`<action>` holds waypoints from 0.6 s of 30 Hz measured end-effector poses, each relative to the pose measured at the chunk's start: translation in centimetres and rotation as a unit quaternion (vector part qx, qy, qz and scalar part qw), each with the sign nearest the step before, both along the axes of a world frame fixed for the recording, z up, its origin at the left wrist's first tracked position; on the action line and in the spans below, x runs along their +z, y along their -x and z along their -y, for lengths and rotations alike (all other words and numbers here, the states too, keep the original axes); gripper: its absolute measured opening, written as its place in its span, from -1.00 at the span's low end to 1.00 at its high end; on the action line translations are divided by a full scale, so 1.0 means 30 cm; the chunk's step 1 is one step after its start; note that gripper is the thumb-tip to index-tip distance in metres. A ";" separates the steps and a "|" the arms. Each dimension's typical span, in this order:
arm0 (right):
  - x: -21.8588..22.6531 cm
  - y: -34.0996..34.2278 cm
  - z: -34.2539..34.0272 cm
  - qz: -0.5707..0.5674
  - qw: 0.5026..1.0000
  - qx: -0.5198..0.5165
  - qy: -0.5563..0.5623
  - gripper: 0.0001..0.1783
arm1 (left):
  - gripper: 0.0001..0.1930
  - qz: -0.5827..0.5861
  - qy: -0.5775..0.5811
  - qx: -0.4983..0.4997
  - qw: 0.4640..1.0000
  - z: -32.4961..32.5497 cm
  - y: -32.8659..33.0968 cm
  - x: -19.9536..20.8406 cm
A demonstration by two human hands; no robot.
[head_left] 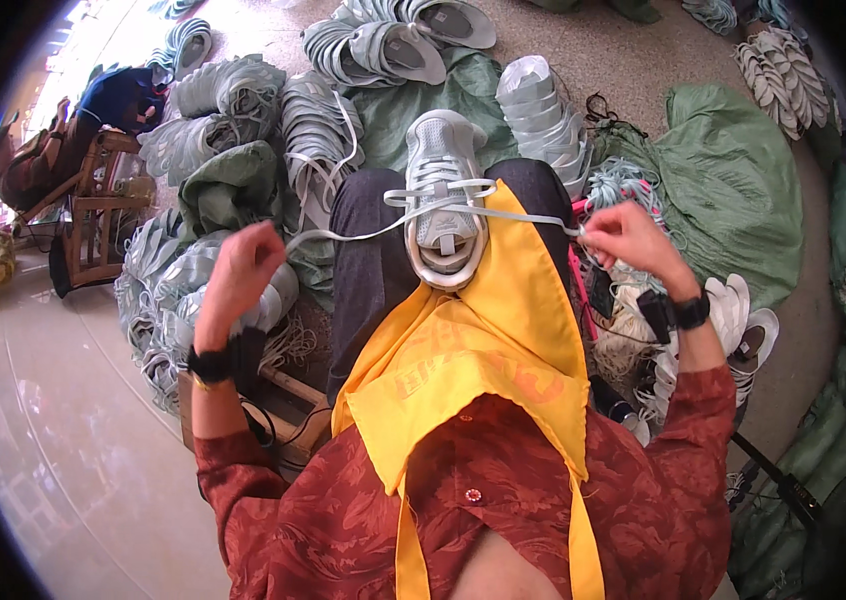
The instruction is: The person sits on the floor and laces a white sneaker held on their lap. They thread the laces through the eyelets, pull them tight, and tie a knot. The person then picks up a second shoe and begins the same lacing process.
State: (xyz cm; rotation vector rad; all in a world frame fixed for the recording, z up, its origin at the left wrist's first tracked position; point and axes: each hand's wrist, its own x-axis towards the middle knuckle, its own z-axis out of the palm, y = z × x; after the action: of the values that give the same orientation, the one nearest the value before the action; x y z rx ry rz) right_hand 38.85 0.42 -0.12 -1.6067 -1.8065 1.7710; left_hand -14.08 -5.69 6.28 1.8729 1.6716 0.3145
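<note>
A pale grey sneaker [446,150] rests between my knees, its toe pointing away and its heel opening towards me. Its pale shoelace [533,217] is crossed over the tongue, with small loops on both sides, and its two ends stretch out left and right. At the left end of the lace, my left hand [248,262] is closed with the fingers pinched together. My right hand [631,240] pinches the other end, level with the shoe's ankle opening. A yellow apron [463,340] covers my lap beneath the heel.
Stacked pale shoe uppers [228,95] lie to the left and beyond my knees. Another stack [543,110] stands right of the toe. A green sack [723,200] and bundled laces [623,185] lie to the right. Another person [53,165] sits near a wooden chair [98,215] at far left.
</note>
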 end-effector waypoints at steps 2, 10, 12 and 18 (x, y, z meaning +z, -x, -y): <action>0.098 0.056 -0.083 -0.063 0.996 0.029 0.053 -0.78 | -0.90 0.067 0.005 -0.020 0.998 -0.089 -0.044 0.068; 0.180 0.214 -0.039 -0.254 0.948 -0.188 -0.024 -0.80 | -0.91 0.352 0.020 0.085 0.932 -0.141 -0.247 0.142; 0.089 0.276 0.016 -0.220 0.960 -0.171 -0.012 -0.84 | -0.90 0.366 0.080 0.086 0.923 -0.093 -0.269 0.047; -0.044 0.396 0.047 -0.266 0.946 -0.185 -0.023 -0.94 | -0.91 0.370 0.134 0.081 0.916 -0.027 -0.345 -0.102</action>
State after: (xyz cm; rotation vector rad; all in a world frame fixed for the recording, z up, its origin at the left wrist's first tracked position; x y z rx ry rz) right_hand 26.98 -0.97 -1.44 -1.1871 -1.2024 1.7418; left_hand -3.74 -4.89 3.21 1.1881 1.2512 0.7209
